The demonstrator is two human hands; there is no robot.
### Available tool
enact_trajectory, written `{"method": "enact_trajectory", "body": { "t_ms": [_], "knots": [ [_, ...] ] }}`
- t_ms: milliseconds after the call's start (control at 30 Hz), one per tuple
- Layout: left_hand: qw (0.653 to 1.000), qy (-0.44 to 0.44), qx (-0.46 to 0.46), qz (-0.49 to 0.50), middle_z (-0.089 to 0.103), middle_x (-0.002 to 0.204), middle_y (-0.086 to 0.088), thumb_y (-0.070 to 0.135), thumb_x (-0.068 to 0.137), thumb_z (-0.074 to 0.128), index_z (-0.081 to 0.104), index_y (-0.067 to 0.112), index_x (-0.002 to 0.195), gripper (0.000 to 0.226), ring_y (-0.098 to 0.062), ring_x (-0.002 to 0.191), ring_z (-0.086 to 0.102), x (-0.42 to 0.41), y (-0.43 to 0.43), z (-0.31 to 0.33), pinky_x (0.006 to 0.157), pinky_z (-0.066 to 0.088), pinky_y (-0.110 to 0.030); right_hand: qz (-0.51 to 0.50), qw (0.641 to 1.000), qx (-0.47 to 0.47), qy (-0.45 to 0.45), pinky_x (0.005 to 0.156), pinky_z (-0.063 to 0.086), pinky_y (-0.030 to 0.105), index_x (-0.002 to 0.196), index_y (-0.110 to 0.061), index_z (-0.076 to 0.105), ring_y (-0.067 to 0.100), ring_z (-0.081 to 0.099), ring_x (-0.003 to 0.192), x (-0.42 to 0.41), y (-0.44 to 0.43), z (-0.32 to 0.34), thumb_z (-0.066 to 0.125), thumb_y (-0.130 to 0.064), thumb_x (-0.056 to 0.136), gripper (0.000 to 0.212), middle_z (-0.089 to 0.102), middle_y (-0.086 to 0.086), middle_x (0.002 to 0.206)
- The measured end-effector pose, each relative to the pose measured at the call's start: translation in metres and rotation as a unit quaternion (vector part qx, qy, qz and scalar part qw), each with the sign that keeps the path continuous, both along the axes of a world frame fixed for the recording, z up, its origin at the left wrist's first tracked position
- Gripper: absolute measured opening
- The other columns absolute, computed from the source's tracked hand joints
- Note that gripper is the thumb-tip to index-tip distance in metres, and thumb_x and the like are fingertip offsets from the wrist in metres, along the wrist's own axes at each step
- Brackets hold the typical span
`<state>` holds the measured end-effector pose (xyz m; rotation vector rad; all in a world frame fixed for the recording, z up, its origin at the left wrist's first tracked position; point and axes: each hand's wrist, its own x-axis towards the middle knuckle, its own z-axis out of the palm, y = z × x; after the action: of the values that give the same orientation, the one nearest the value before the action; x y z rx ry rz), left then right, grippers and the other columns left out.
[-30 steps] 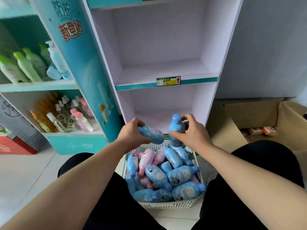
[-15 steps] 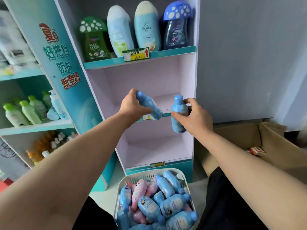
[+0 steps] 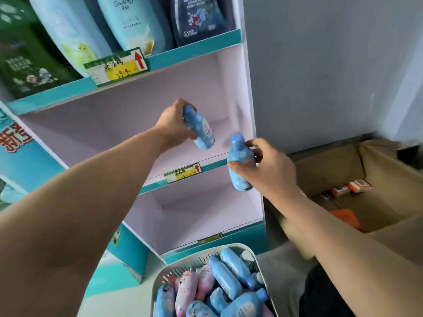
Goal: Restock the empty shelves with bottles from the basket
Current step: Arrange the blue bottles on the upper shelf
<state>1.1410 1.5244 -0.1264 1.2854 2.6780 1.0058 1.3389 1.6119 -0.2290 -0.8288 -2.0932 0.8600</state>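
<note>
My left hand (image 3: 172, 123) grips a small blue bottle (image 3: 200, 129) by its cap end, tilted, inside the opening of the empty middle shelf (image 3: 183, 161). My right hand (image 3: 266, 167) holds a second blue bottle (image 3: 240, 164) upright at that shelf's front edge, near the right wall. Below stands another empty shelf (image 3: 194, 216). At the bottom sits the white basket (image 3: 231, 248) holding several blue and pink bottles (image 3: 229, 277).
The top shelf carries large green, light-blue and dark-blue bottles (image 3: 128, 21) behind a yellow price tag (image 3: 116, 67). An open cardboard box (image 3: 366, 179) with small orange packs stands to the right, against a grey wall. A teal side panel with red characters rises at the left.
Both hands have risen from the basket to the middle shelf, each carrying a blue bottle. The view has tilted up, and the left bottle now reaches into the shelf opening.
</note>
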Motion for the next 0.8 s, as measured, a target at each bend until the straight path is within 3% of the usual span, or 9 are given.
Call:
{"method": "enact_trajectory", "body": {
  "t_ms": [200,333,400,467,600,800],
  "knots": [
    [0.994,-0.043,-0.074,-0.074,0.061,0.116,-0.006,-0.006,0.064,0.078,0.051,0.024,0.106,0.058,-0.026,0.108,0.06,-0.027,0.036,-0.014,0.089,0.056,-0.042,0.011,1.0,-0.004,-0.007,0.074,0.048,0.032,0.106,-0.034,0.057,0.019,0.065,0.087,-0.014,0.018,0.004,0.069,-0.061,0.068,0.048,0.069,-0.014,0.093],
    [0.987,-0.133,0.0,-0.094,0.057,0.125,-0.009,-0.016,0.073,0.063,0.045,0.013,0.124,0.062,-0.03,0.113,0.06,-0.03,0.045,-0.024,0.086,0.054,-0.038,0.001,1.0,0.017,-0.005,0.074,0.05,0.037,0.106,-0.033,0.057,0.021,0.066,0.086,-0.014,0.022,0.001,0.069,-0.063,0.066,0.051,0.07,-0.011,0.091],
    [0.973,-0.211,0.04,-0.079,0.054,0.131,-0.01,-0.019,0.075,0.057,0.034,0.01,0.139,0.074,-0.029,0.115,0.059,-0.025,0.045,-0.032,0.082,0.054,-0.036,0.004,1.0,0.026,-0.005,0.073,0.051,0.038,0.105,-0.032,0.057,0.022,0.066,0.085,-0.014,0.021,-0.001,0.069,-0.065,0.066,0.053,0.07,-0.01,0.089],
    [0.96,-0.268,0.067,-0.051,0.054,0.129,-0.01,-0.01,0.068,0.065,0.032,0.01,0.141,0.083,-0.028,0.115,0.058,-0.017,0.046,-0.045,0.091,0.053,-0.041,0.009,1.0,0.024,-0.007,0.073,0.05,0.039,0.106,-0.032,0.056,0.021,0.066,0.084,-0.013,0.02,-0.004,0.069,-0.065,0.066,0.053,0.07,-0.01,0.09],
    [0.982,-0.178,0.025,0.064,0.06,0.106,-0.002,0.028,0.055,0.087,0.046,0.015,0.113,0.072,-0.021,0.097,0.063,-0.002,0.051,-0.071,0.085,0.056,-0.042,0.012,0.999,0.031,-0.008,0.071,0.05,0.037,0.106,-0.032,0.056,0.019,0.066,0.082,-0.01,0.018,-0.008,0.069,-0.067,0.065,0.055,0.07,-0.012,0.091],
    [0.982,-0.148,0.061,0.101,0.063,0.104,-0.003,0.015,0.066,0.082,0.051,0.015,0.109,0.053,-0.024,0.097,0.064,-0.008,0.069,-0.083,0.086,0.055,-0.042,0.006,1.0,0.008,0.001,0.07,0.049,0.031,0.109,-0.035,0.055,0.013,0.065,0.084,-0.011,0.022,-0.007,0.07,-0.066,0.065,0.056,0.07,-0.015,0.096]
  ]
}}
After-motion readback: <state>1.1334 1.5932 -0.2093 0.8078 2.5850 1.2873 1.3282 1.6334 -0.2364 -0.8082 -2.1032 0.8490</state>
